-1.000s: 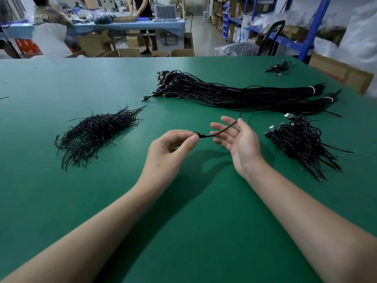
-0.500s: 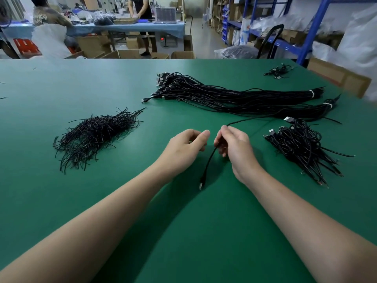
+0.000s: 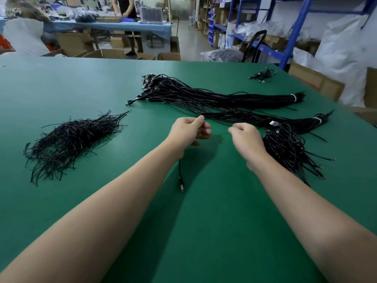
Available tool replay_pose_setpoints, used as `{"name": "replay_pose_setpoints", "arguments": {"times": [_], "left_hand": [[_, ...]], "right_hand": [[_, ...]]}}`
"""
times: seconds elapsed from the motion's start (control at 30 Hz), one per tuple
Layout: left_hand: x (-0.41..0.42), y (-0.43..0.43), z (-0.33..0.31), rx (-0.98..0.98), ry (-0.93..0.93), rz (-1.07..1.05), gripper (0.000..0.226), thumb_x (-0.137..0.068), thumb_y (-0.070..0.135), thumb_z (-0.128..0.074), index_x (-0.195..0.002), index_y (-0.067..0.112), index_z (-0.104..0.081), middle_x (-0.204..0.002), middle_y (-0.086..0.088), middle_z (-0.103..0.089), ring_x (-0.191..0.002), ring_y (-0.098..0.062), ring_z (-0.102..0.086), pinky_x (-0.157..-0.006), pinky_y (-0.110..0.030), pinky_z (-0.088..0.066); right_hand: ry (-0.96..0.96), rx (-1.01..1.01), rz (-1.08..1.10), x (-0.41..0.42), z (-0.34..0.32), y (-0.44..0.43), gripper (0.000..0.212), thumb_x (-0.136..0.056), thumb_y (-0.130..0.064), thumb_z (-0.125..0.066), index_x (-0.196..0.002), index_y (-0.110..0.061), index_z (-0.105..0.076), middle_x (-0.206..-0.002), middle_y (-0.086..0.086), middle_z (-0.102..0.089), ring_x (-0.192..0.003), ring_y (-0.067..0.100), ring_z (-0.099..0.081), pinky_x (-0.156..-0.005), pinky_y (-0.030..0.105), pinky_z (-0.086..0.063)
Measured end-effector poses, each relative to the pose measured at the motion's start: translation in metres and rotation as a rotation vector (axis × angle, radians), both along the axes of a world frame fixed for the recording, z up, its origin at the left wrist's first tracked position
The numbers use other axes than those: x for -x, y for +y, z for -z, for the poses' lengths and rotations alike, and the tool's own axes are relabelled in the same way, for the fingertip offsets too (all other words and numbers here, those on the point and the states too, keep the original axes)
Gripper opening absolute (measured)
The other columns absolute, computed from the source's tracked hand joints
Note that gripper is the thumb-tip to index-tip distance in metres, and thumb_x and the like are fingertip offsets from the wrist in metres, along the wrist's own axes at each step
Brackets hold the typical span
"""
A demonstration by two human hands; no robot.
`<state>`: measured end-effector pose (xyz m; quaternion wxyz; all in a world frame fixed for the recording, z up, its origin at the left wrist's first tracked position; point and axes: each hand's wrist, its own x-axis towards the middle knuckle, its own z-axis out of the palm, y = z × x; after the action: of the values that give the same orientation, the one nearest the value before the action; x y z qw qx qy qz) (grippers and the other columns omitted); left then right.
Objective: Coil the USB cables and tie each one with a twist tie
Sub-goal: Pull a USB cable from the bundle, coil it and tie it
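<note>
The left hand (image 3: 190, 129) is curled nearly closed, thumb pressed to forefinger, and pinches a thin black cable (image 3: 180, 176) whose free end hangs below the wrist, its plug resting on or just above the green table (image 3: 61, 82). The right hand (image 3: 243, 137) is also curled to a loose fist, fingertips drawn together as if nipping the same cable further along; the strand between the two hands is too thin and blurred to make out, so I cannot tell for sure that the right hand has hold of it.

By my reading, this is the start of coiling one cable: a length is being measured out between the hands, and no loop is formed yet. The next move calls for the right hand to bring its length across to the left so that loops gather in the left fingers, then a reach to the pile of twist ties (image 3: 71, 137) at the left.

The long bundles of uncoiled cables (image 3: 204, 99) lie just beyond the hands, close enough to snag. A heap of cables (image 3: 289, 148) sits just beside the right wrist. The near part of the table is bare, with open room there; the far edge is well off.
</note>
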<state>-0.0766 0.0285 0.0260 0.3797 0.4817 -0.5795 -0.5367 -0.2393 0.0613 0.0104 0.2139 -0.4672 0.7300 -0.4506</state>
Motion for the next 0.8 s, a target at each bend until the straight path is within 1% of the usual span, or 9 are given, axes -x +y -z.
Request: {"name": "replay_pose_setpoints", "arguments": {"times": [0.07,0.17,0.33,0.4,0.5,0.57,0.63,0.73,0.8], "left_hand": [[0.001,-0.003,0.001,-0.002,0.019,-0.011,0.033,-0.108,0.035,-0.045,-0.092,0.016,-0.066,-0.080,0.003,-0.073,-0.074,-0.010,-0.072,-0.060,-0.025,-0.044],[0.002,-0.008,-0.001,0.022,0.055,-0.031,0.033,-0.108,0.034,-0.045,-0.090,0.017,-0.066,-0.080,0.002,-0.073,-0.075,-0.011,-0.072,-0.059,-0.024,-0.043],[0.008,-0.015,0.002,0.090,0.046,-0.020,0.034,-0.108,0.032,-0.045,-0.085,0.017,-0.066,-0.078,0.001,-0.073,-0.073,-0.011,-0.072,-0.058,-0.025,-0.044],[0.009,-0.018,0.004,0.096,0.058,-0.047,0.035,-0.108,0.032,-0.045,-0.084,0.018,-0.066,-0.077,0.002,-0.073,-0.071,-0.010,-0.072,-0.057,-0.024,-0.044],[0.004,-0.026,0.004,0.092,0.107,-0.105,0.034,-0.107,0.032,-0.046,-0.084,0.017,-0.067,-0.074,0.003,-0.074,-0.069,-0.009,-0.072,-0.057,-0.025,-0.045],[-0.002,-0.028,0.004,0.090,0.136,-0.135,0.034,-0.107,0.033,-0.047,-0.086,0.016,-0.068,-0.074,0.003,-0.074,-0.069,-0.008,-0.072,-0.058,-0.025,-0.044],[-0.008,-0.029,0.003,0.083,0.161,-0.160,0.033,-0.106,0.033,-0.048,-0.087,0.016,-0.069,-0.074,0.004,-0.075,-0.069,-0.009,-0.072,-0.059,-0.026,-0.044],[-0.018,-0.030,0.001,0.062,0.205,-0.208,0.032,-0.106,0.031,-0.048,-0.086,0.017,-0.068,-0.071,0.005,-0.074,-0.065,-0.007,-0.070,-0.059,-0.027,-0.042],[-0.033,-0.033,-0.004,0.029,0.266,-0.284,0.031,-0.106,0.030,-0.048,-0.083,0.019,-0.065,-0.067,0.007,-0.072,-0.061,-0.006,-0.068,-0.059,-0.026,-0.040]], "right_hand": [[-0.055,-0.121,0.095,0.014,0.007,-0.021,0.049,-0.097,-0.019,-0.048,-0.143,-0.001,-0.047,-0.153,0.011,-0.044,-0.128,0.028,-0.048,-0.096,0.037,-0.044],[-0.068,-0.123,0.213,0.018,0.012,-0.049,0.058,-0.097,-0.007,-0.042,-0.152,0.004,-0.029,-0.168,0.009,-0.013,-0.152,0.026,-0.020,-0.117,0.038,-0.029],[-0.124,-0.166,0.309,0.020,0.008,-0.088,0.056,-0.098,-0.001,-0.038,-0.153,0.002,-0.027,-0.168,0.010,-0.010,-0.154,0.025,-0.013,-0.123,0.040,-0.023],[-0.174,-0.168,0.342,0.024,0.005,-0.100,0.057,-0.099,-0.003,-0.040,-0.154,-0.002,-0.027,-0.166,0.009,-0.017,-0.153,0.025,-0.019,-0.122,0.039,-0.024],[-0.155,-0.095,0.394,0.029,0.007,-0.112,0.060,-0.093,0.002,-0.048,-0.150,-0.005,-0.032,-0.159,0.008,-0.033,-0.136,0.026,-0.043,-0.108,0.033,-0.041],[-0.159,-0.041,0.417,0.029,0.009,-0.117,0.064,-0.092,0.005,-0.046,-0.152,-0.009,-0.028,-0.159,0.005,-0.030,-0.120,0.026,-0.051,-0.089,0.028,-0.040],[-0.159,-0.026,0.441,0.030,0.013,-0.122,0.063,-0.094,0.005,-0.044,-0.153,-0.010,-0.027,-0.159,0.003,-0.028,-0.121,0.027,-0.052,-0.084,0.027,-0.037],[-0.173,-0.033,0.467,0.030,0.014,-0.127,0.060,-0.098,0.002,-0.041,-0.154,-0.013,-0.027,-0.160,-0.001,-0.029,-0.128,0.026,-0.051,-0.096,0.025,-0.041],[-0.114,-0.042,0.448,0.030,0.013,-0.128,0.061,-0.097,0.003,-0.042,-0.154,-0.010,-0.027,-0.163,0.001,-0.024,-0.133,0.028,-0.047,-0.109,0.034,-0.042]]}}
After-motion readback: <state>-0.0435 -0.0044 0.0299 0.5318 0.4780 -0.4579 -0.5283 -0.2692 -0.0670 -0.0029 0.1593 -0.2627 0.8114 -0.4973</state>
